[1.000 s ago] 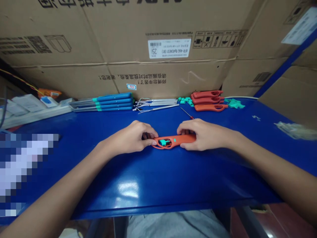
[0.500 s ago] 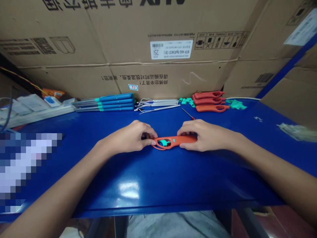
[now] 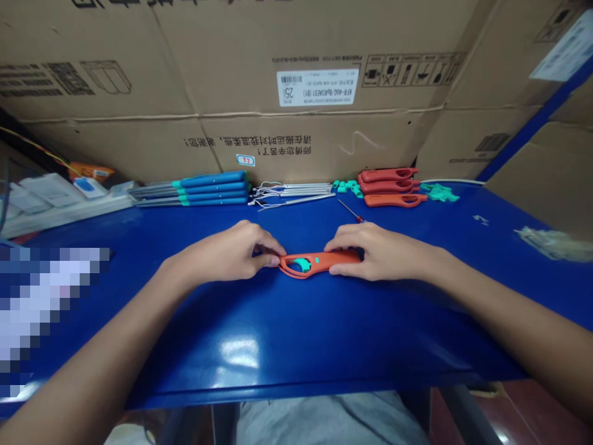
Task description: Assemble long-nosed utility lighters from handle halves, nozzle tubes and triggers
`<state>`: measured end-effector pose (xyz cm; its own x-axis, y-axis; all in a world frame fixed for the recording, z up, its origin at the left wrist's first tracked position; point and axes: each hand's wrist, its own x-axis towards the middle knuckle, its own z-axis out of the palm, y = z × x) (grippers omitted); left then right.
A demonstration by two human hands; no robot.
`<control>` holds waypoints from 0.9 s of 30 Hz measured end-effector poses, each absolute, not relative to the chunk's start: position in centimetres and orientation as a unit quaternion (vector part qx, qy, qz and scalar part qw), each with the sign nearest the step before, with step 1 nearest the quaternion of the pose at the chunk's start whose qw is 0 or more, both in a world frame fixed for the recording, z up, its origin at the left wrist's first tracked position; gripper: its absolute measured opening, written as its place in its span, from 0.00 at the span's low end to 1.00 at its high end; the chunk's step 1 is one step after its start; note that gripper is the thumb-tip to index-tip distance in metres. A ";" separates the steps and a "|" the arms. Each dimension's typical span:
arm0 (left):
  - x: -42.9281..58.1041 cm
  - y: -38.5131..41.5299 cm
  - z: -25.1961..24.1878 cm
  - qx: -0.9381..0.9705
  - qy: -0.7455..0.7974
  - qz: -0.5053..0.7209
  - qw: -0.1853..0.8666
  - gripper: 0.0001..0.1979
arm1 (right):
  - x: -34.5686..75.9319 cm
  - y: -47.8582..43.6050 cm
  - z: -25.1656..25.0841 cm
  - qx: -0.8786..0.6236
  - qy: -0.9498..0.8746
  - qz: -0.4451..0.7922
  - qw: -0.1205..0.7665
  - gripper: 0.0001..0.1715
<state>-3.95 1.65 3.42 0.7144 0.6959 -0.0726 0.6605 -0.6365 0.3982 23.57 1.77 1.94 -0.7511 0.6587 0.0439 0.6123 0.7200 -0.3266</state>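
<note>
An orange lighter handle (image 3: 319, 264) with a green trigger (image 3: 303, 265) in its loop lies low over the blue table, between both hands. My left hand (image 3: 241, 252) pinches the tip of the loop end between thumb and fingers. Around the wider right end, my right hand (image 3: 365, 250) is closed, thumb on the near side and fingers on the far side. A narrow gap shows along the loop's near edge, where two shell layers appear. The handle's right tip is hidden under my right hand.
At the back of the blue table (image 3: 278, 346) lie blue-handled lighters (image 3: 213, 190), metal tubes with wires (image 3: 301, 193), green caps (image 3: 349, 187), stacked orange shells (image 3: 389, 187) and green triggers (image 3: 440, 192). A red-handled screwdriver (image 3: 356, 215) lies behind my right hand. Cardboard (image 3: 250, 62) stands behind.
Both hands and the handle have shifted slightly left in view, partly with the camera. The loop's two layers look closer together, and the dark metal part beside the trigger is now covered.
</note>
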 end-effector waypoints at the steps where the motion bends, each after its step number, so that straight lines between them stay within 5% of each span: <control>1: -4.0 1.6 3.5 0.904 0.375 0.043 0.203 0.14 | 23.6 1.8 1.9 -0.344 -0.924 0.147 0.078 0.20; 27: -4.0 2.5 2.7 0.851 0.459 0.030 0.254 0.08 | 22.8 2.0 1.2 -0.359 -0.913 0.176 0.085 0.16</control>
